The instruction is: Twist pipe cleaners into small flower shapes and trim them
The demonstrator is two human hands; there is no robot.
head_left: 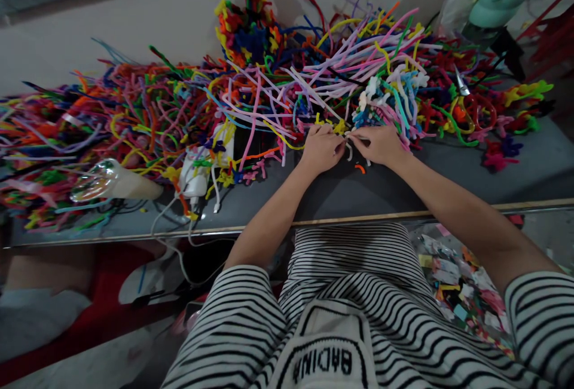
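Observation:
My left hand (323,147) and my right hand (379,144) meet over the front part of the grey table, fingertips pinched almost together. Between them is a small white pipe cleaner (350,151), its lower end curving down; the rest is mostly hidden by the fingers. Yellow pipe cleaner shapes (339,126) lie just behind my left hand. A bundle of white, blue and pink pipe cleaner pieces (389,99) rises behind my right hand. Nearer the table edge lies a short orange piece (360,169).
Heaped pipe cleaners (147,108) cover the table's back and left. Orange-handled scissors (461,83) rest at the right. A white power adapter (194,177) with a cable and a clear-topped container (121,181) lie at the left. Scraps (461,287) fill the space below the table.

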